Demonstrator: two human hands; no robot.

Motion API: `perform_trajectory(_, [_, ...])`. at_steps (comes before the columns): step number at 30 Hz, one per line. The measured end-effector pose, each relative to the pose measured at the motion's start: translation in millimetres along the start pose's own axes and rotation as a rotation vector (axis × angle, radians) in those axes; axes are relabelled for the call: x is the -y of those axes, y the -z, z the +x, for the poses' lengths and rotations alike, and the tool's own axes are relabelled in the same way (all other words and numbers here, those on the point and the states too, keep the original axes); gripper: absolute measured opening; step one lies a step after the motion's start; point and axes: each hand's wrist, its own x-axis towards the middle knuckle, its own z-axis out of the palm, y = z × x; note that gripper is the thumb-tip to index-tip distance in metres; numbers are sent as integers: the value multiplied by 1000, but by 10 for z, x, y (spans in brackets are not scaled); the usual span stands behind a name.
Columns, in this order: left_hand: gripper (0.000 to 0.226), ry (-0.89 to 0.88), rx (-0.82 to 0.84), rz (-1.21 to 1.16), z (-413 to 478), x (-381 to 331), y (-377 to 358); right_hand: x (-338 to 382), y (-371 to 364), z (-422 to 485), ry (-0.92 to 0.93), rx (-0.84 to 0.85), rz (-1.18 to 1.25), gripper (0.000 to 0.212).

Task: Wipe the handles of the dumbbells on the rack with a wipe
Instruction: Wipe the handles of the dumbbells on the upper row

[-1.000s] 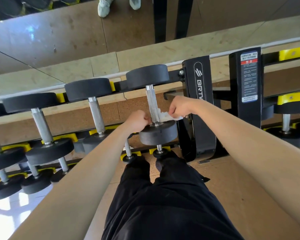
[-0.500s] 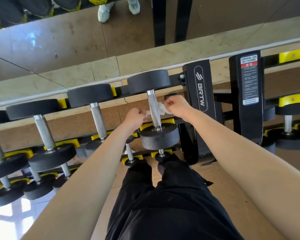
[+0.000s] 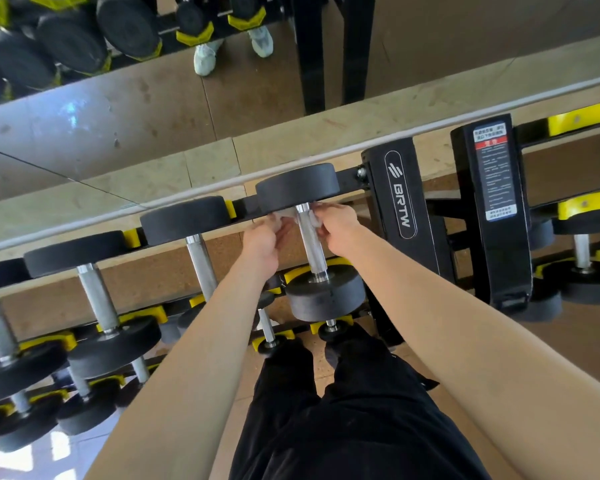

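Mirrored wall point(image 3: 84, 109) and tan floor are framing a black rack point(image 3: 400, 202) that is carrying rows of dumbbells on yellow cradles. Both hands are meeting at the far end of the steel handle point(image 3: 310, 247) of the rightmost dumbbell point(image 3: 297, 187) on the upper row, just beside the upright marked BRTW. On either side of that handle, the left hand point(image 3: 262, 245) and the right hand point(image 3: 336, 225) are each pinching a white wipe point(image 3: 284, 213), which is showing on both sides of the bar just below the far weight. Farther right, a second upright is bearing a printed label point(image 3: 494, 174). Black trousers point(image 3: 343, 420) are filling the near edge.
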Motion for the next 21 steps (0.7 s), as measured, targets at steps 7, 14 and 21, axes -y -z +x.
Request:
perform_trajectory(7, [11,4,38,49,-77,39,-283,68,292,22,-169,68,502,23])
perform_trajectory(14, [16,1,-33,14,-116,115,52,9,100,-69,-32,53,217,23])
perform_trajectory(21, [28,-108,-40,313,-99,205,-193,46,657,17,42,-1,105,31])
